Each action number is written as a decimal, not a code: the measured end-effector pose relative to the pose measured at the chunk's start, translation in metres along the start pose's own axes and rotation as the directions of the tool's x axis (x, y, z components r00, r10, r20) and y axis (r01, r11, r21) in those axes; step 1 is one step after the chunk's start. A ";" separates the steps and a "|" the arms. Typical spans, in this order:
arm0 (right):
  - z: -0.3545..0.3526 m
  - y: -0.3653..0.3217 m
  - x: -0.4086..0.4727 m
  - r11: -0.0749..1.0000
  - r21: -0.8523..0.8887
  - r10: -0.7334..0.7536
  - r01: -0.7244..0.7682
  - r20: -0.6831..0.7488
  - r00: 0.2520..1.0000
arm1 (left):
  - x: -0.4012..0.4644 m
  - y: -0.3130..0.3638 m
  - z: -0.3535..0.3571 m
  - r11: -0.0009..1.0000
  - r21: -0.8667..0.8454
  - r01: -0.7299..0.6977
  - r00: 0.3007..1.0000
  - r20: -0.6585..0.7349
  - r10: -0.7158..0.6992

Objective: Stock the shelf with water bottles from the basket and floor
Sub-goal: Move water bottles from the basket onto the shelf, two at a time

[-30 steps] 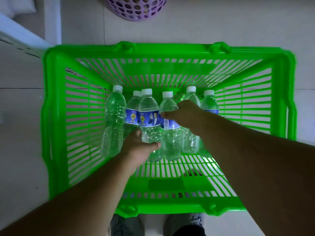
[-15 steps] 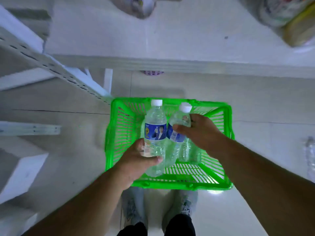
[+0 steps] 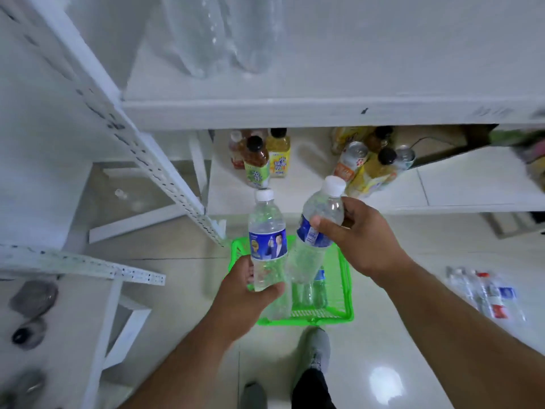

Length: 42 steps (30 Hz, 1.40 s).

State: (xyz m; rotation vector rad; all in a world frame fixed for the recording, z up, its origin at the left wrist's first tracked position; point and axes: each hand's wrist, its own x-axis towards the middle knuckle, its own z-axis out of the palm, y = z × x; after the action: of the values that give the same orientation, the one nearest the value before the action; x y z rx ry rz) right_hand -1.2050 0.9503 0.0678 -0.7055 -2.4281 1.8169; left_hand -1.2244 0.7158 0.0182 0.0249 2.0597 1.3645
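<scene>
My left hand (image 3: 247, 293) grips the bottom of an upright water bottle (image 3: 267, 240) with a white cap and a blue label. A second water bottle (image 3: 317, 228), tilted to the right, is held by my right hand (image 3: 356, 234) around its upper half. Both bottles hang high above the green basket (image 3: 345, 287) on the floor, where more bottles (image 3: 312, 290) still stand. The white shelf board (image 3: 295, 113) runs across in front of me above the bottles, with clear bottles (image 3: 224, 33) standing on it. More water bottles (image 3: 486, 293) lie on the floor at the right.
On the lower shelf (image 3: 442, 190) stand several tea and juice bottles (image 3: 265, 160) and cans (image 3: 368, 166). A slanted white perforated upright (image 3: 132, 137) of the rack is at my left. Dark round items (image 3: 29, 314) sit at the left edge. My feet (image 3: 315, 349) are behind the basket.
Both hands have lifted their bottles out of the basket and up toward the shelf. The view has risen, so the basket looks small and far below.
</scene>
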 end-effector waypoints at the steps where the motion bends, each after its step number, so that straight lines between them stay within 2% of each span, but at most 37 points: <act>1: -0.006 -0.023 -0.016 1.000 -0.003 -0.016 0.016 -0.030 0.999 | -0.017 0.017 -0.006 1.000 0.000 -0.028 1.000 -0.009 0.028; 9: -0.041 -0.175 -0.139 0.991 -0.066 -0.129 0.118 -0.208 0.970 | -0.142 0.117 -0.048 0.972 0.049 -0.228 0.974 0.021 0.227; 13: -0.057 -0.222 -0.182 0.973 -0.152 -0.209 0.172 -0.279 0.937 | -0.182 0.139 -0.059 0.949 0.057 -0.312 0.950 0.044 0.309; 17: -0.074 -0.251 -0.210 0.970 -0.149 -0.232 0.194 -0.317 0.920 | -0.206 0.153 -0.065 0.919 0.065 -0.390 0.921 0.037 0.388; 28: -0.136 -0.267 -0.225 0.955 -0.144 -0.291 0.259 -0.279 0.915 | -0.225 0.200 -0.021 0.872 0.067 -0.485 0.870 -0.062 0.489; 42: -0.233 -0.250 -0.168 0.943 -0.165 -0.311 0.288 -0.137 0.940 | -0.202 0.250 0.080 0.907 0.061 -0.417 0.870 -0.261 0.418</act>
State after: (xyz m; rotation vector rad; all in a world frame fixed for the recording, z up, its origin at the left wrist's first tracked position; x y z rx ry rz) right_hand -1.0721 1.0441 0.4121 -0.4364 -2.4171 1.4276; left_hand -1.1063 0.8222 0.3082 0.3226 2.3783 1.7021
